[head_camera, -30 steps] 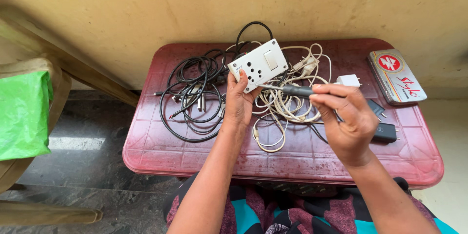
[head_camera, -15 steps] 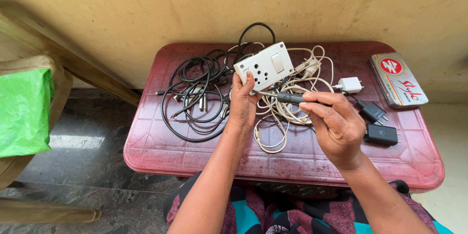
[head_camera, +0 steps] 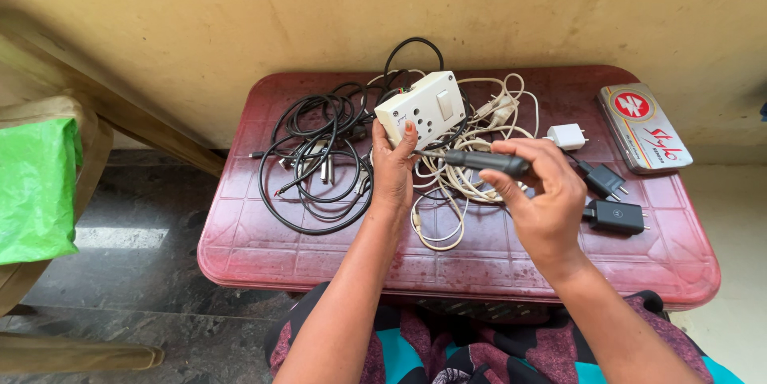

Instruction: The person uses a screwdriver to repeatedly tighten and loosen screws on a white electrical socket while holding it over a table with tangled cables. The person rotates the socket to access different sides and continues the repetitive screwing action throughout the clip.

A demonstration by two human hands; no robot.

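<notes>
As we look from the left edge, we see a green bag (head_camera: 36, 188) lying on a tan seat, well apart from the dark red table (head_camera: 319, 256). On the table's left half lies a tangle of black cables (head_camera: 315, 152), loosely coiled. Just right of it our left hand (head_camera: 393, 168) is closed around the lower edge of a white switch-and-socket box (head_camera: 422, 108), thumb on its front face, holding it tilted and raised above the cables. The box is rectangular and off-white, with one rocker switch and round pin holes on its face. Our right hand (head_camera: 543, 192) is curled around the dark handle of a screwdriver (head_camera: 479, 161), which lies almost level, its thin tip pointing left towards the box's lower edge; we cannot tell whether it touches. Under both lies a heap of white cables (head_camera: 471, 184). Further right sit a small white charger plug (head_camera: 568, 136), two black chargers (head_camera: 613, 216) and, near the far right corner, a flat silver tin (head_camera: 644, 127) with a red mark.
</notes>
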